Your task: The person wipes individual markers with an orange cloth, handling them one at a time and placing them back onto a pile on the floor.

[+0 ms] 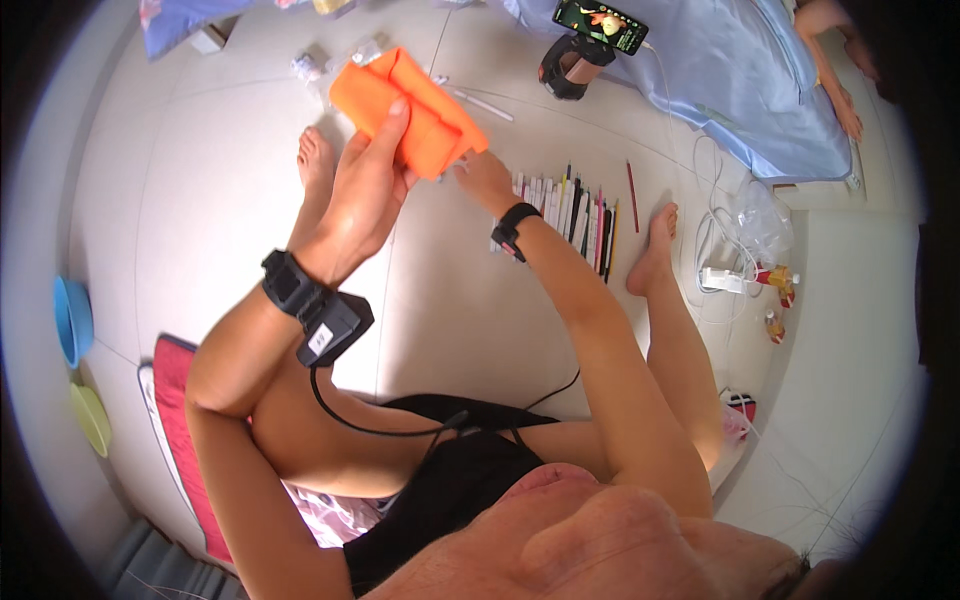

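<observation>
My left hand (pixel 371 176) holds an orange pouch or folded sheet (pixel 420 112) up above the floor, with the thumb pressed on its near face. At the lower right corner of the orange thing is my right hand (pixel 487 180); its fingertips are partly hidden, so whether they grip the corner cannot be told. Just right of that hand, a row of pens and pencils (pixel 577 206) lies side by side on the tiles. One dark red pencil (pixel 632 196) lies apart to the right. A white pen (pixel 484 105) lies beyond the orange thing.
A phone (pixel 600 26) stands on a black holder (pixel 570 71) beside a blue bed cover (pixel 720 82). Another person's limb (pixel 832 82) shows at upper right. Cables, a white power strip (pixel 722 280) and small bottles (pixel 775 326) lie right. Blue (pixel 73 322) and green basins (pixel 91 420) stand left.
</observation>
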`<move>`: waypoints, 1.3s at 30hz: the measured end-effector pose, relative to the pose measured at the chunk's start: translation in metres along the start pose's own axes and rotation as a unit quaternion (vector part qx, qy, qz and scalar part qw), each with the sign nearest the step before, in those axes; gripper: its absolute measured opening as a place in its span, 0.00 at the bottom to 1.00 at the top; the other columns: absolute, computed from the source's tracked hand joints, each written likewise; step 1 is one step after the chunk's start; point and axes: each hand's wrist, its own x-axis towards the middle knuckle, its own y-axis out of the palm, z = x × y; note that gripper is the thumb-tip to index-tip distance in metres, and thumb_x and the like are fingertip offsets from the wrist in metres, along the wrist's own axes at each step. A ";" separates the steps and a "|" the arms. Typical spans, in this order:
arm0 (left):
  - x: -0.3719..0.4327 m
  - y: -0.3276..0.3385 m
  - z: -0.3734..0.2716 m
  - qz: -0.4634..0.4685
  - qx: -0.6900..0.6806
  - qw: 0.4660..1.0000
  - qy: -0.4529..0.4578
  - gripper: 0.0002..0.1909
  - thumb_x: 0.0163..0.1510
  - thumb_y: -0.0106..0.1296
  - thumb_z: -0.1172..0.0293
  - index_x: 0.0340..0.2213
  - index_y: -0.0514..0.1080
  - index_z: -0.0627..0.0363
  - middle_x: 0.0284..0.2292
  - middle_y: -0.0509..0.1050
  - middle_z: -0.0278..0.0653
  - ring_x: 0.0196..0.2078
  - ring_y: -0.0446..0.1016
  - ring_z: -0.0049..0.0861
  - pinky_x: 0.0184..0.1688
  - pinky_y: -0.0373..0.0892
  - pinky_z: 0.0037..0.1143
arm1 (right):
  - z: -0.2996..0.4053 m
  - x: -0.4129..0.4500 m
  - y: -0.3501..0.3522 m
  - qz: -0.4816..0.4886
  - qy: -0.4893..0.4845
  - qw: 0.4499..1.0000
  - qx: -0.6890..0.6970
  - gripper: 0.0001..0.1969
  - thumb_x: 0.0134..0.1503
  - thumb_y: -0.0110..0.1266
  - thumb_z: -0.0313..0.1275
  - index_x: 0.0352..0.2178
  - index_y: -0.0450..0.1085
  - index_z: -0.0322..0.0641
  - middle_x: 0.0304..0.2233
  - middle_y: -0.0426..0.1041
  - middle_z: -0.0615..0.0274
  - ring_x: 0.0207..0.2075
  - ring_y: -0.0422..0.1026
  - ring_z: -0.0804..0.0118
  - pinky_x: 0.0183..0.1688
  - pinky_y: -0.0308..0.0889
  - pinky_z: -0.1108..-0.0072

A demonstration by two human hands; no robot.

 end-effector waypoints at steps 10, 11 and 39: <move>0.007 -0.015 -0.001 -0.008 -0.014 1.000 -0.002 0.23 0.64 0.44 0.57 0.55 0.59 0.57 0.51 0.64 0.35 0.54 0.65 0.23 0.56 0.67 0.28 | 0.019 0.024 0.036 0.022 0.109 0.991 -0.069 0.12 0.56 0.49 0.32 0.41 0.69 0.42 0.39 0.73 0.55 0.40 0.73 0.49 0.41 0.70 0.62; 0.006 -0.015 -0.002 -0.008 -0.017 1.000 0.004 0.23 0.64 0.45 0.57 0.55 0.59 0.57 0.51 0.65 0.35 0.54 0.66 0.23 0.56 0.67 0.27 | 0.022 0.024 0.038 0.006 0.055 0.994 -0.097 0.10 0.56 0.47 0.30 0.38 0.68 0.41 0.37 0.72 0.55 0.39 0.74 0.50 0.39 0.71 0.62; -0.028 0.040 -0.020 0.181 0.041 0.982 -0.039 0.33 0.64 0.33 0.42 0.59 0.54 0.54 0.56 0.64 0.36 0.58 0.65 0.26 0.59 0.64 0.28 | 0.186 -0.054 -0.298 0.021 0.001 0.945 0.328 0.13 0.57 0.55 0.30 0.43 0.70 0.39 0.33 0.73 0.70 0.30 0.70 0.79 0.37 0.66 0.85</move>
